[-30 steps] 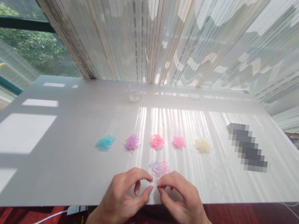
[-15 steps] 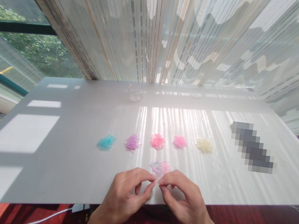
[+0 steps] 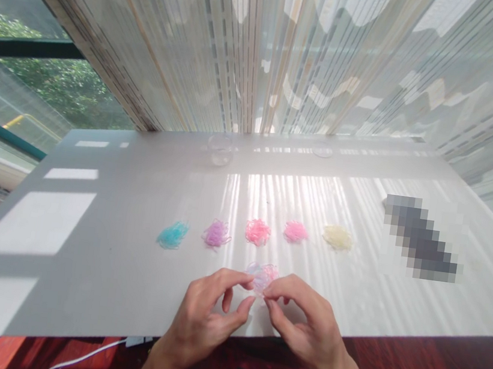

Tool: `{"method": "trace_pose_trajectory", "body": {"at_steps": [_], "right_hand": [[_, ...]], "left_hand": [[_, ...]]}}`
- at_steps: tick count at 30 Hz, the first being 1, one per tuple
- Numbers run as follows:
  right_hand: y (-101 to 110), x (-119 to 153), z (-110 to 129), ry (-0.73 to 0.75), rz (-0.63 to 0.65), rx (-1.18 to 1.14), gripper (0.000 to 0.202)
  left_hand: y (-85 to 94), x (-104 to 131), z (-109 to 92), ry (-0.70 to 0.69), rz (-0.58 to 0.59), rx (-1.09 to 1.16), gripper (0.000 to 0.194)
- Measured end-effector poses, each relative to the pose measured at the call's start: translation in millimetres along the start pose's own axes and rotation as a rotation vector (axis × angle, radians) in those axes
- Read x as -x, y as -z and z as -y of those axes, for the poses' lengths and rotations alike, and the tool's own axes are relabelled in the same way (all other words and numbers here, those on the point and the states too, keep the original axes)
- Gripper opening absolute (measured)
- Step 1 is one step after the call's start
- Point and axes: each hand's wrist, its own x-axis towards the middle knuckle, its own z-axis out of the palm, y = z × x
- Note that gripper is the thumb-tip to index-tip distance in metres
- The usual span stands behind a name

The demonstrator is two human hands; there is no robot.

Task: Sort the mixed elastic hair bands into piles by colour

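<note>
A mixed pile of thin, loop-like rubber bands [image 3: 264, 276] in pink, lilac and pale blue lies near the table's front edge, just beyond my fingertips. My right hand [image 3: 309, 314] pinches thumb and forefinger together at the pile's near side; a pale rubber band shows faintly there. Beside it, my left hand [image 3: 214, 307] has thumb and forefinger parted, with nothing visible between them. Farther back runs a row of single-colour piles: a blue pile [image 3: 172, 235], a purple pile [image 3: 217, 234], a coral pile [image 3: 258, 232], a pink pile [image 3: 295, 231] and a yellow pile [image 3: 337, 237].
The white table [image 3: 93, 273] carries stripes of sunlight. Toward its back edge stand a clear round container [image 3: 221, 152] and a clear lid-like disc [image 3: 322, 151]. A dark pixelated object [image 3: 421, 238] lies at right. Striped curtains [image 3: 255, 52] hang behind; a white cable [image 3: 85, 357] runs below.
My left thumb and forefinger have parted from their pinch by the right fingertips. My right hand keeps its pinch in nearly the same spot. The view has shifted slightly.
</note>
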Motion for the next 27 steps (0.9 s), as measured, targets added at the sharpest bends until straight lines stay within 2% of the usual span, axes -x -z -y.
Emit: {"method": "trace_pose_trajectory", "body": {"at_steps": [8,15,23,27], "right_hand": [[2,-4,-1,-0.049,-0.004,-0.074,0.019],[5,-5,-5,-0.077,-0.018,-0.093,0.015],[7,-17,-8,-0.145,-0.064,0.000,0.009],[7,-24,-11,-0.181,-0.112,0.054,0.012]], "left_hand": [[-5.7,-3,2,0.026,0.031,0.022,0.022],[-4.1,-10,0,0.008,0.002,-0.018,0.019],[-1.1,-31,1,-0.037,-0.057,-0.113,0.017],[-3.5,-48,8,0.035,-0.130,-0.182,0.015]]}}
